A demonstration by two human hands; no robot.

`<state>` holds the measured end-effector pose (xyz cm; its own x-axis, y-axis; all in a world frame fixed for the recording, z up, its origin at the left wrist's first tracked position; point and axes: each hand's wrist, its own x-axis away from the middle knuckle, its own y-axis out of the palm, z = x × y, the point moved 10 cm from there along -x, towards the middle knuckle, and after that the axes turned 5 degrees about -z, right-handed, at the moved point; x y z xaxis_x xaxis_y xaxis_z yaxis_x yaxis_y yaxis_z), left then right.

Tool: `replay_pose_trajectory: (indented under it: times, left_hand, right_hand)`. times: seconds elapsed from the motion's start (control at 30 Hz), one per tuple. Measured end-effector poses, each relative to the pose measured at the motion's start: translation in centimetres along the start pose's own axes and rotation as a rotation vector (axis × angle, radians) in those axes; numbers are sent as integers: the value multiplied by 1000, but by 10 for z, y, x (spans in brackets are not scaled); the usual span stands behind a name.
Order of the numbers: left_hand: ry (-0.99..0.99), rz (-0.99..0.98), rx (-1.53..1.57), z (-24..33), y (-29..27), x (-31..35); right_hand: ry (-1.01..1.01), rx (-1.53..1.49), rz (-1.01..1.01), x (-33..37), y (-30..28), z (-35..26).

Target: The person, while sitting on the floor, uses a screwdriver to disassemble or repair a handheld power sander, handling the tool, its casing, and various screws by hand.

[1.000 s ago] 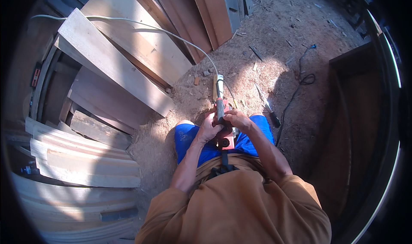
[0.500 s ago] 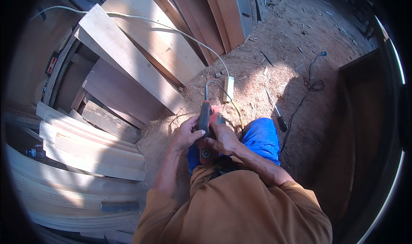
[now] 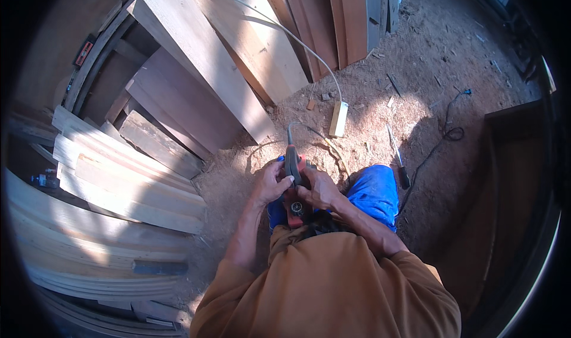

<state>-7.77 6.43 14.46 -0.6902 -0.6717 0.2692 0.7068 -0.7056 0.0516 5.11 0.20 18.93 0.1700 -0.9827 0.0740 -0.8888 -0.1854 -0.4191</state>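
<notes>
A red-and-black corded electric planer [image 3: 291, 162] is held upright in front of my body, between my knees. Its black handle faces up and its cord leaves the far end. My left hand [image 3: 270, 185] grips the left side, with the thumb against the handle. On the other side, my right hand [image 3: 322, 190] closes on the body, its fingertips partly hidden. Blue cloth [image 3: 374, 194] covers my right knee, close beside that hand.
Wide boards [image 3: 205, 64] lean in a stack at the far left, with curved planks [image 3: 137, 186] nearer. A pale power strip [image 3: 338, 119] lies ahead on shavings-strewn ground. Right of my knee are a screwdriver-like tool [image 3: 404, 177] and a dark cable [image 3: 454, 134]. A dark wooden frame [image 3: 514, 115] stands right.
My view has shifted, so the boards and power strip appear farther right. Both hands stay on the planer, which has changed little.
</notes>
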Motion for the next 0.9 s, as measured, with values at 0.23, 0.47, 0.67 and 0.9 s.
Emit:
replay_pose_trajectory:
  times: [0.23, 0.47, 0.67, 0.9]
  left_hand:
    - [70, -14, 1, 11, 0, -1]
    - [-71, -50, -18, 14, 9, -7]
    - [-143, -35, -40, 15, 16, -13]
    - [-141, 28, -84, -3, 8, -16]
  right_hand:
    - [94, -267, -77, -22, -3, 16]
    - [164, -262, -56, -44, 1, 45]
    - [213, -123, -66, -42, -15, 35]
    - [291, -20, -194, -41, -21, 27]
